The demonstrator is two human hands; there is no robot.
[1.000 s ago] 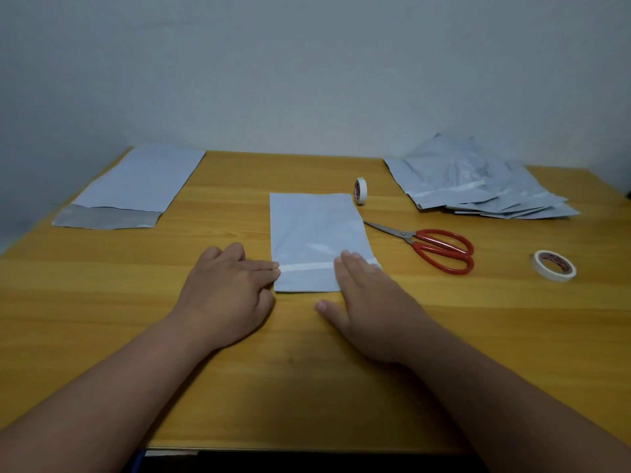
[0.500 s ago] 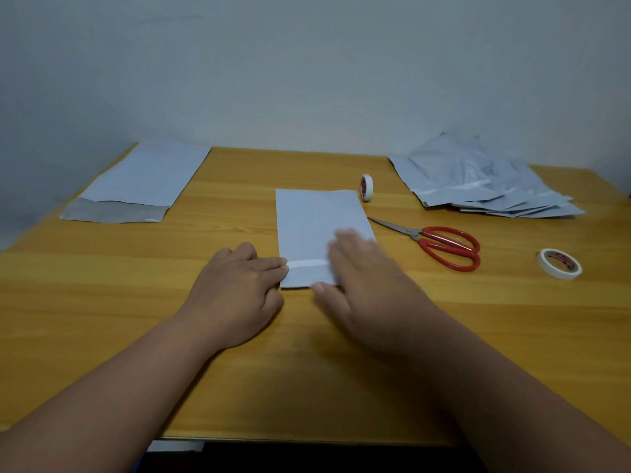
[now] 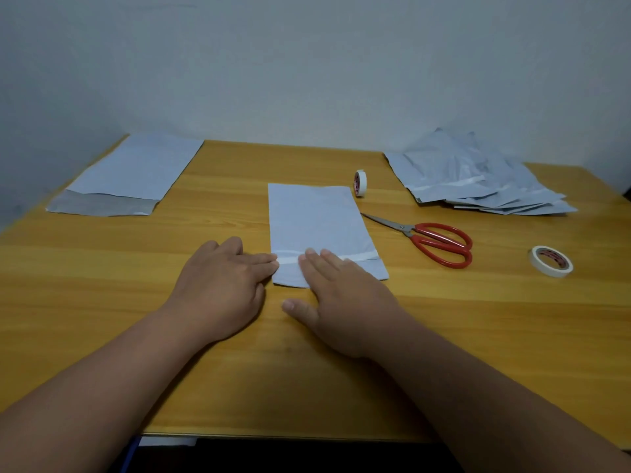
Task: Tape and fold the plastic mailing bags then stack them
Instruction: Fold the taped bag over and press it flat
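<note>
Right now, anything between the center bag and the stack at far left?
Nothing visible. Bare table lies between the center bag and the left stack; scissors and both tape rolls sit to the right.

Head view: above the near edge of the table (image 3: 341, 387), close in
Facing: forward and down, toward the wall (image 3: 307, 63) behind the table

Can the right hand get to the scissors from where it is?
Probably yes: the right hand lies flat on the bag, and only bare table separates it from the scissors.
</note>
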